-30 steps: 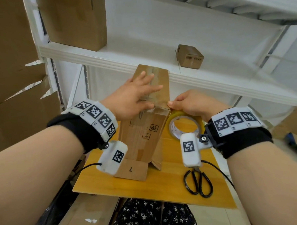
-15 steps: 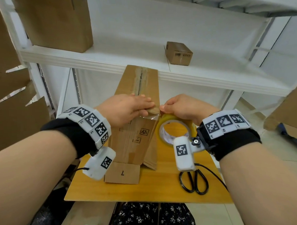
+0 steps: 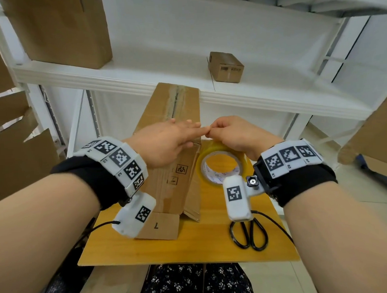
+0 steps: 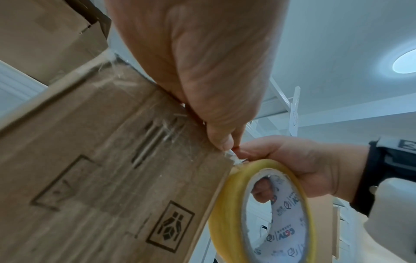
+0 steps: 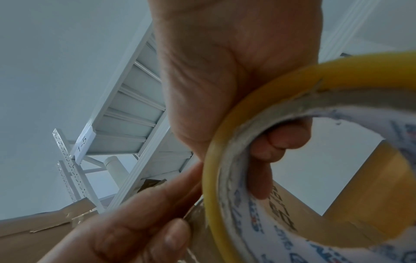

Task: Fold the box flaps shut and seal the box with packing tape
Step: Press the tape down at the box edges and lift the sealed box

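Your left hand [image 3: 166, 143] lies flat on the top of the box [image 3: 175, 169], with the fingers stretched out to the right edge of that top; in the left wrist view the thumb [image 4: 219, 140] presses on the upper right corner of the cardboard, and it holds nothing. Its fingertips meet your right hand [image 3: 234, 136] just at this corner. Your right hand has its fingers curled through the hole of the tape roll [image 3: 221, 165] and grips the ring from inside, while thumb and forefinger are pinched together near the corner of the box. I think a short piece of clear tape [image 4: 234, 158] goes from the roll to this corner, but it is blurred and I cannot tell if it already sticks.

The box stands tall near the middle of the wooden board [image 3: 191, 249], a little to the left side, with one flap lying flat toward the near edge. A strip of old tape runs along the seam on its top. The tape roll hangs just beside the right side of the box. The scissors [image 3: 249, 236] lie on the board close to its near right corner, apart from the box. Behind the board is a white shelf [image 3: 142, 80] with a small carton [image 3: 226, 67] on it.
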### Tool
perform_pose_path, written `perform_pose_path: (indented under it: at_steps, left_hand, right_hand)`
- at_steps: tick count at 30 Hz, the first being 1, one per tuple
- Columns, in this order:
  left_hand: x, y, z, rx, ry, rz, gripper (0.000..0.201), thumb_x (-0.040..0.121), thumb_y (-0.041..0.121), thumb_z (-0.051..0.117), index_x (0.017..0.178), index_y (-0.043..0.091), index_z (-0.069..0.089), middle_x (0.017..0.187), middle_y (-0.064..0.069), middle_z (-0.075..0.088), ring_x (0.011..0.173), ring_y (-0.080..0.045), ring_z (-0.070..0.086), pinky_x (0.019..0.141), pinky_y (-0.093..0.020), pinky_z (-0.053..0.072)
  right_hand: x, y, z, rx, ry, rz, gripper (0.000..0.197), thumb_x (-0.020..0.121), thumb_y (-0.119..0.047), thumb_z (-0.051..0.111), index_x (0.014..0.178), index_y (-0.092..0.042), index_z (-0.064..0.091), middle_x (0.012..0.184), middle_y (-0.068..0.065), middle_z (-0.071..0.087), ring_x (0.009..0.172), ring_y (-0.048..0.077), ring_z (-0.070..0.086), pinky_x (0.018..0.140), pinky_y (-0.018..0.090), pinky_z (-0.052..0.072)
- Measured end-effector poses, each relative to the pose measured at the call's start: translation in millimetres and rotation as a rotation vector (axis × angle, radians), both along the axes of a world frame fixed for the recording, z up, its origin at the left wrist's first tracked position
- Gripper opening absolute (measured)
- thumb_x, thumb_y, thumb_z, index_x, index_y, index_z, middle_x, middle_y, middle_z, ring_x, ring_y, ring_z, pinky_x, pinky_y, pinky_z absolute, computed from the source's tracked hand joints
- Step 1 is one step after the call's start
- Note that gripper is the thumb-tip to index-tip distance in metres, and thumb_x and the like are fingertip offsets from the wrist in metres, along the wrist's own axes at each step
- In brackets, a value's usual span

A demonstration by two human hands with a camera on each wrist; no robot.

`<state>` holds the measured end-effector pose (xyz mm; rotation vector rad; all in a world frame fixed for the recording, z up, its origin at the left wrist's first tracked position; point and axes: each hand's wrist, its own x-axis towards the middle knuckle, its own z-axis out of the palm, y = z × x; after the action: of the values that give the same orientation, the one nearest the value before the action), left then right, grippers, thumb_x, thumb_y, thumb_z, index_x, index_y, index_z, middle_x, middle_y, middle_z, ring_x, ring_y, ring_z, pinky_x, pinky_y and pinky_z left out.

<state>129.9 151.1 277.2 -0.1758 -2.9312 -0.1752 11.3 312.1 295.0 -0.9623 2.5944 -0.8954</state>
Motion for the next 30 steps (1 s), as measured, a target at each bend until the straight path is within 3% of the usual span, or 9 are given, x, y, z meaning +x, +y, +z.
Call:
perform_pose_path:
  at_steps: [2, 4, 7, 9, 12, 18, 21, 25, 30]
  left_hand:
    - [0, -1, -1, -0.009, 0.005, 0.007, 0.051, 0.106, 0.027, 0.034, 0.152, 0.042, 0.019, 0.161, 0.015, 0.02, 0.149, -0.005, 0.014, 0.119, -0.024, 0.005]
    - [0, -3, -2, -0.022, 0.013, 0.016, 0.048, 0.106, 0.028, 0.033, 0.151, 0.042, 0.024, 0.16, 0.016, 0.02, 0.148, -0.005, 0.015, 0.115, -0.02, 0.004]
    - [0, -4, -2, -0.01, 0.007, 0.004, 0.047, 0.105, 0.03, 0.033, 0.149, 0.043, 0.029, 0.16, 0.016, 0.023, 0.148, -0.005, 0.017, 0.12, -0.028, 0.009]
    - [-1, -5, -2, -0.011, -0.011, 0.015, 0.046, 0.105, 0.031, 0.033, 0.148, 0.045, 0.03, 0.159, 0.018, 0.022, 0.148, -0.005, 0.017, 0.121, -0.029, 0.01]
    - [0, -6, -4, -0.008, -0.006, 0.037, 0.047, 0.106, 0.027, 0.034, 0.148, 0.048, 0.03, 0.159, 0.021, 0.021, 0.148, -0.006, 0.017, 0.121, -0.028, 0.009]
    - [2, -3, -5, -0.02, -0.023, 0.08, 0.05, 0.106, 0.025, 0.033, 0.147, 0.052, 0.026, 0.159, 0.024, 0.017, 0.149, -0.012, 0.017, 0.121, -0.034, 0.014]
    - [2, 0, -4, -0.038, -0.04, 0.089, 0.053, 0.107, 0.02, 0.032, 0.149, 0.052, 0.024, 0.16, 0.023, 0.015, 0.149, -0.014, 0.017, 0.119, -0.03, 0.013]
    - [0, -4, -4, -0.044, -0.023, 0.09, 0.055, 0.106, 0.018, 0.032, 0.148, 0.053, 0.023, 0.159, 0.024, 0.016, 0.149, -0.014, 0.019, 0.121, -0.035, 0.016]
    - [3, -8, -6, -0.016, -0.019, 0.067, 0.054, 0.105, 0.018, 0.035, 0.146, 0.052, 0.028, 0.157, 0.026, 0.022, 0.147, -0.009, 0.021, 0.122, -0.035, 0.018]
  right_hand:
    - [-3, 5, -2, -0.051, -0.07, 0.001, 0.023, 0.091, -0.041, 0.066, 0.105, -0.022, 0.069, 0.101, -0.003, 0.066, 0.1, 0.019, 0.062, 0.095, 0.04, 0.052]
    - [-5, 12, -3, -0.057, -0.158, 0.045, 0.045, 0.075, -0.058, 0.072, 0.109, -0.027, 0.067, 0.111, -0.002, 0.067, 0.11, 0.021, 0.062, 0.1, 0.044, 0.05]
    - [-4, 21, -1, 0.047, -0.246, 0.149, 0.069, 0.06, -0.063, 0.085, 0.117, -0.033, 0.06, 0.113, 0.0, 0.071, 0.105, 0.019, 0.069, 0.097, 0.042, 0.053]
    - [-2, 25, 2, 0.14, -0.254, 0.178, 0.068, 0.067, -0.044, 0.091, 0.123, -0.031, 0.055, 0.109, 0.003, 0.072, 0.092, 0.017, 0.071, 0.089, 0.037, 0.057]
    - [0, 27, 4, 0.207, -0.213, 0.162, 0.058, 0.075, -0.024, 0.089, 0.121, -0.027, 0.053, 0.098, 0.006, 0.074, 0.074, 0.016, 0.067, 0.082, 0.04, 0.059]
    - [3, 27, 10, 0.271, -0.096, 0.084, 0.051, 0.074, -0.04, 0.087, 0.114, -0.029, 0.058, 0.079, -0.002, 0.07, 0.067, 0.012, 0.064, 0.074, 0.035, 0.056]
    - [6, 25, 19, 0.359, -0.024, 0.078, 0.053, 0.075, -0.044, 0.086, 0.117, -0.028, 0.057, 0.084, -0.001, 0.07, 0.072, 0.013, 0.064, 0.074, 0.033, 0.053]
    - [10, 21, 24, 0.559, 0.096, 0.081, 0.07, 0.071, -0.053, 0.085, 0.127, -0.026, 0.053, 0.098, -0.002, 0.071, 0.093, 0.017, 0.069, 0.092, 0.042, 0.056]
    - [10, 19, 11, 0.667, 0.093, 0.039, 0.081, 0.069, -0.051, 0.088, 0.135, -0.02, 0.052, 0.099, -0.002, 0.07, 0.096, 0.019, 0.069, 0.093, 0.044, 0.056]
